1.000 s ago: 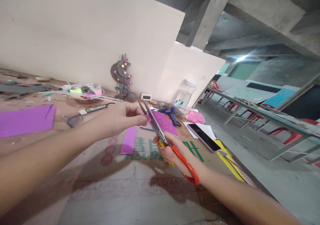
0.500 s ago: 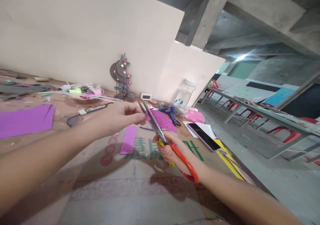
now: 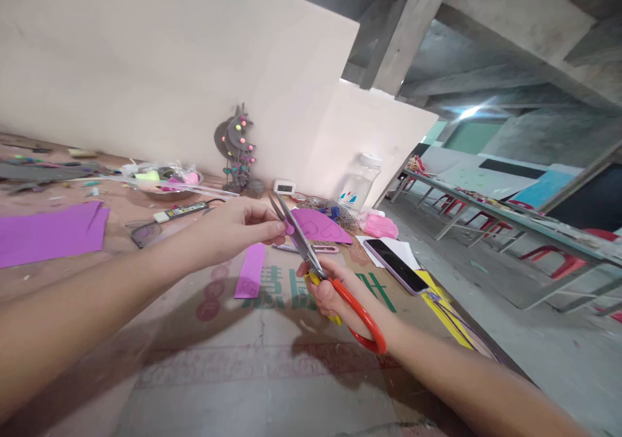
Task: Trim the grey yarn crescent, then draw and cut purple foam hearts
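My left hand (image 3: 260,223) pinches the left end of a purple sheet (image 3: 321,225) that has heart outlines drawn on it. My right hand (image 3: 335,288) is wrapped round the orange and yellow handles of a pair of scissors (image 3: 304,243). Their blades are slightly apart and cross the sheet beside my left fingertips; the exact cutting point is hard to see. Below lies a narrow purple strip (image 3: 250,270) with a small drawing at its lower end. A pink-edged utility knife (image 3: 324,249) rests behind the scissors.
A phone (image 3: 396,265) lies at the right, near a pink packet (image 3: 380,225) and a clear jar (image 3: 359,181). Behind stand a small digital clock (image 3: 284,187) and a grey moon ornament (image 3: 238,145). Larger purple sheets (image 3: 53,233) lie left, below a bowl (image 3: 168,194) of bagged bits.
The purple sheet has tilted and swung to the right, now covering most of the blue glue gun and uncovering the utility knife. Both hands and the scissors stay nearly in place.
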A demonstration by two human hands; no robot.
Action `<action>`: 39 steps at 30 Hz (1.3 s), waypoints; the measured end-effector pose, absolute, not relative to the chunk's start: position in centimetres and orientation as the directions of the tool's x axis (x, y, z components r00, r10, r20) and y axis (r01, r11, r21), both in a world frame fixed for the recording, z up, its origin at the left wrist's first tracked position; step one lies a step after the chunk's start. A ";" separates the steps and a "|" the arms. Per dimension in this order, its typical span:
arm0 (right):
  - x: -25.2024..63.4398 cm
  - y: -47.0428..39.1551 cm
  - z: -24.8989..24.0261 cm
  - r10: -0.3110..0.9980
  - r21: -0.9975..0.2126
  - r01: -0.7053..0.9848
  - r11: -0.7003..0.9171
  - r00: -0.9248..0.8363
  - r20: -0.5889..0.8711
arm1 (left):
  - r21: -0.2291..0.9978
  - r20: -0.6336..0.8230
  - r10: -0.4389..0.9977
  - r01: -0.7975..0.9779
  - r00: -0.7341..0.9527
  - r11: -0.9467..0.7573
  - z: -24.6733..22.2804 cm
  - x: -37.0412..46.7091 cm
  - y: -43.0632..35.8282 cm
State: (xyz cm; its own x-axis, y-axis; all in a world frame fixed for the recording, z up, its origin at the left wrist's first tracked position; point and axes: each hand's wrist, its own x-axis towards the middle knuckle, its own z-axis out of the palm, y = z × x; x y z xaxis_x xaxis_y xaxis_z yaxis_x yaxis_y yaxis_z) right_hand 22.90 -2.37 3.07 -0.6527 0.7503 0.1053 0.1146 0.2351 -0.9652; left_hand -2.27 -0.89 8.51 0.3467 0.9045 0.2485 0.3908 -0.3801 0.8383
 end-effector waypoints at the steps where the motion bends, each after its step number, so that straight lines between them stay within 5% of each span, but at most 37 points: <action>1: 22.9 -2.4 3.0 0.756 -0.967 0.114 0.226 -0.647 0.101 | 0.836 0.252 0.902 0.391 0.350 -0.385 8.5 -2.3 -0.9; 11: 22.8 -2.4 3.6 0.738 -0.993 0.119 0.003 -0.671 -0.078 | 0.842 0.247 0.901 0.381 0.357 -0.382 7.6 -2.2 0.1; 19: 23.1 0.1 3.0 0.760 -0.987 0.011 -0.162 -0.636 -0.132 | 0.720 -0.048 0.938 0.663 0.342 -0.205 6.3 -6.5 3.6; 24: 23.2 1.5 2.1 0.750 -0.955 -0.089 -0.282 -0.641 -0.162 | 0.577 -0.209 0.959 0.816 0.189 -0.035 4.5 -11.2 6.4; 39: 23.5 3.2 0.8 0.724 -0.888 -0.156 -0.433 -0.647 -0.240 | 0.318 -0.142 0.990 0.948 0.027 0.020 2.8 -10.2 9.6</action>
